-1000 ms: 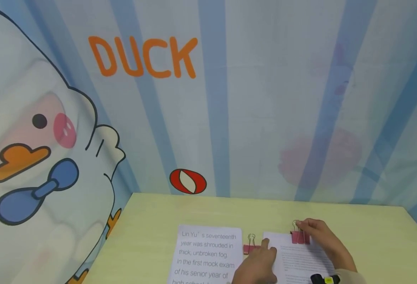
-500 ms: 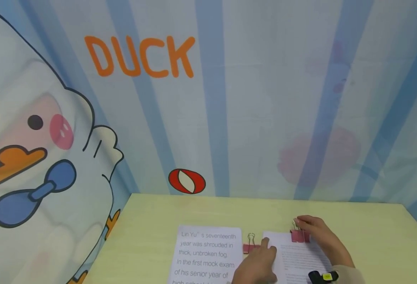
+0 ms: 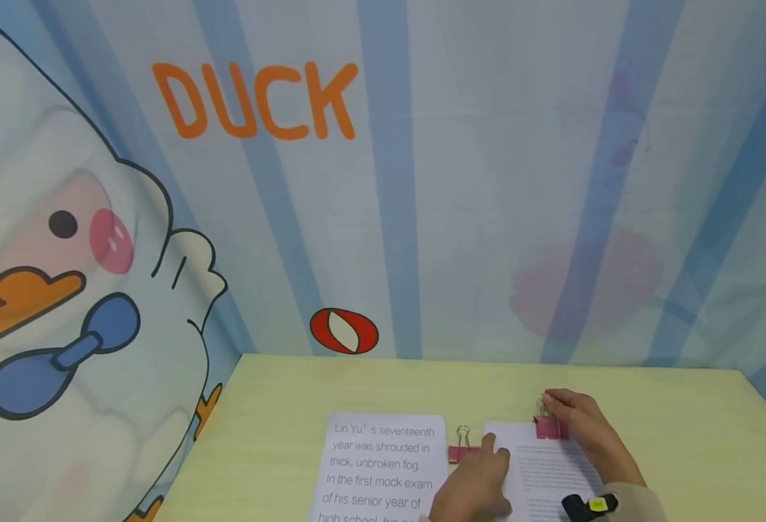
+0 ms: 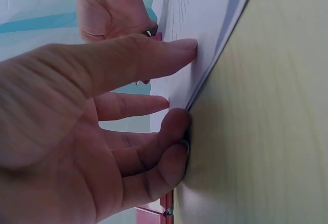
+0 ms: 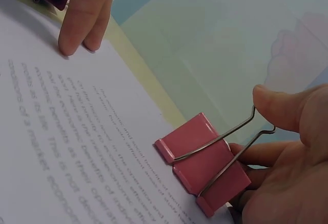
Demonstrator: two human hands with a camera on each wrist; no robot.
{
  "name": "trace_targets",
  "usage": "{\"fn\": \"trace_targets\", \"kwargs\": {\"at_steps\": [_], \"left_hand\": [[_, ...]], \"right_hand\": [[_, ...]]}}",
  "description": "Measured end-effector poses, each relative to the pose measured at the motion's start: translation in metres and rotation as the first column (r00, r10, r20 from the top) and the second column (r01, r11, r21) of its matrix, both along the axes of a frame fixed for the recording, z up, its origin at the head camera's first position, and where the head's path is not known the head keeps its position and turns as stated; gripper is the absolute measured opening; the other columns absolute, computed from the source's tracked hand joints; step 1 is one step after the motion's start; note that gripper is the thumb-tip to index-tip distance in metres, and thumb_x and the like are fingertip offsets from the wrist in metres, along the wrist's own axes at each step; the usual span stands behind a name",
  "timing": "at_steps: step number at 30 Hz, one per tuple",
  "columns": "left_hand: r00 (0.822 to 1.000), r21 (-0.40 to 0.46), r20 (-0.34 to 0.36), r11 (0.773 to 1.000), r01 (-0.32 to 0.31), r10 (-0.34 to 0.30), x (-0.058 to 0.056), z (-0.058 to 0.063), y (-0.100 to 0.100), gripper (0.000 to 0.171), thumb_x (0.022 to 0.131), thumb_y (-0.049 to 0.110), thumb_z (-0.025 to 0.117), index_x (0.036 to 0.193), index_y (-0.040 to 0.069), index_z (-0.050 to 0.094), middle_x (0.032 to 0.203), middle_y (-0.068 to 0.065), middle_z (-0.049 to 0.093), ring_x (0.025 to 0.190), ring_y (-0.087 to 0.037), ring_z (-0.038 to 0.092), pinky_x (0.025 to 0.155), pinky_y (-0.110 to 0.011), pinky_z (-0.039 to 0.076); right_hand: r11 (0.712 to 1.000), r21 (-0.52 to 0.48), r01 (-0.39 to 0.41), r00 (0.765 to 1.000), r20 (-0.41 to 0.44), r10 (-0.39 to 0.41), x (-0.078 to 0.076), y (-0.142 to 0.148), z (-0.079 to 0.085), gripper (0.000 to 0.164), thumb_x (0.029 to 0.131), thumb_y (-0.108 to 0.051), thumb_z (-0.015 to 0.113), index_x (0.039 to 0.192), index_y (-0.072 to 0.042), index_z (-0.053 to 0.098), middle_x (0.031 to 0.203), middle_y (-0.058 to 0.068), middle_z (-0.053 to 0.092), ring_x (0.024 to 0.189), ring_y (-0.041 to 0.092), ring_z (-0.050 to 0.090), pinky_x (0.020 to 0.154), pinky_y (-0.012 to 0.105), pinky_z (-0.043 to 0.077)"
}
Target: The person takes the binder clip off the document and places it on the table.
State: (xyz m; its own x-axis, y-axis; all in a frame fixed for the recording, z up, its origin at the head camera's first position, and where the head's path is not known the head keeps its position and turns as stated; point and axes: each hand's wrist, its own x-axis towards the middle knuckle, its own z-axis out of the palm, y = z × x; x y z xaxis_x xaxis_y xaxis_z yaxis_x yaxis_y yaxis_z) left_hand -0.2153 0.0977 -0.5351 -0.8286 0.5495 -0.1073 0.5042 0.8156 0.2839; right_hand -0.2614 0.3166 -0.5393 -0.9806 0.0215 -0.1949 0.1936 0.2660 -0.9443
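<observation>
A pink binder clip (image 5: 205,165) sits over the far edge of the printed sheets (image 3: 539,471), its wire handles upright. My right hand (image 3: 588,431) holds this clip; in the right wrist view the thumb is on a wire handle and fingers lie behind the clip. My left hand (image 3: 470,482) presses on the left side of the sheets. In the left wrist view its thumb (image 4: 169,57) lies over the page, while other fingers bend at the paper's edge against the table. Another pink binder clip (image 3: 462,454) lies just beyond the left hand, partly hidden by it.
A large-print sheet (image 3: 379,464) lies left of the hands on the pale yellow table (image 3: 259,435). Behind the table hangs a striped blue and white curtain (image 3: 461,217) with a cartoon duck. A black wrist device (image 3: 589,506) is at the right sleeve.
The right hand and the clip it holds have shifted slightly toward the far side of the table. My left hand stays in place on the sheets. The head view has tilted a little.
</observation>
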Motion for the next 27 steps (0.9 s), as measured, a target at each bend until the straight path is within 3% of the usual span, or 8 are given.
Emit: {"fn": "trace_targets", "kwargs": {"at_steps": [8,12,15,19,22,27], "left_hand": [[1.000,-0.010,-0.008,1.000,0.015,-0.015,0.0006,0.0025,0.0001,0.066,0.066,0.026,0.094,0.124,0.012,0.067,0.139,-0.007,0.054,0.090,-0.013,0.065,0.080,-0.024,0.053],[1.000,-0.010,0.002,1.000,0.011,-0.011,0.0006,0.0028,0.0002,0.066,0.066,0.025,0.094,0.124,0.013,0.066,0.140,-0.006,0.053,0.093,-0.014,0.065,0.081,-0.024,0.053],[1.000,-0.009,0.001,1.000,0.007,-0.007,0.0019,0.0021,0.0001,0.066,0.067,0.026,0.094,0.125,0.014,0.066,0.141,-0.006,0.053,0.094,-0.014,0.065,0.082,-0.025,0.053],[1.000,-0.019,-0.014,1.000,0.006,-0.007,0.0021,0.0014,-0.0005,0.064,0.068,0.027,0.093,0.124,0.014,0.066,0.140,-0.006,0.052,0.091,-0.014,0.064,0.080,-0.025,0.054],[1.000,-0.020,-0.018,1.000,0.013,-0.013,0.0007,0.0011,-0.0003,0.063,0.068,0.027,0.092,0.124,0.014,0.066,0.139,-0.006,0.052,0.091,-0.015,0.064,0.079,-0.026,0.054],[1.000,0.001,-0.017,1.000,0.021,-0.021,0.0001,-0.0007,0.0001,0.062,0.067,0.026,0.093,0.121,0.012,0.067,0.138,-0.008,0.053,0.091,-0.016,0.065,0.079,-0.027,0.054]], "right_hand": [[0.998,-0.027,0.064,0.997,-0.029,-0.065,-0.0017,-0.0036,-0.0006,0.054,0.108,-0.016,0.048,0.143,0.022,0.033,0.148,0.037,0.039,0.140,0.048,0.033,0.117,0.059,0.019],[0.994,-0.016,0.111,0.993,-0.039,-0.112,-0.0029,-0.0056,-0.0008,0.054,0.108,-0.019,0.048,0.143,0.021,0.036,0.144,0.034,0.047,0.134,0.039,0.042,0.116,0.054,0.025],[0.990,-0.001,0.141,0.989,-0.051,-0.141,-0.0032,-0.0070,-0.0014,0.053,0.108,-0.021,0.049,0.142,0.019,0.040,0.140,0.031,0.052,0.120,0.020,0.052,0.110,0.044,0.034],[0.986,0.004,0.166,0.984,-0.073,-0.165,-0.0048,-0.0090,-0.0020,0.053,0.108,-0.022,0.049,0.142,0.018,0.042,0.139,0.029,0.054,0.103,-0.002,0.050,0.098,0.024,0.038],[0.981,-0.015,0.192,0.977,-0.091,-0.193,-0.0062,-0.0098,-0.0016,0.052,0.108,-0.022,0.048,0.142,0.017,0.042,0.140,0.030,0.052,0.100,-0.006,0.048,0.091,0.015,0.037],[0.972,-0.054,0.228,0.968,-0.092,-0.232,-0.0064,-0.0079,-0.0024,0.051,0.108,-0.019,0.048,0.142,0.018,0.041,0.133,0.023,0.058,0.098,-0.007,0.048,0.090,0.013,0.037]]}}
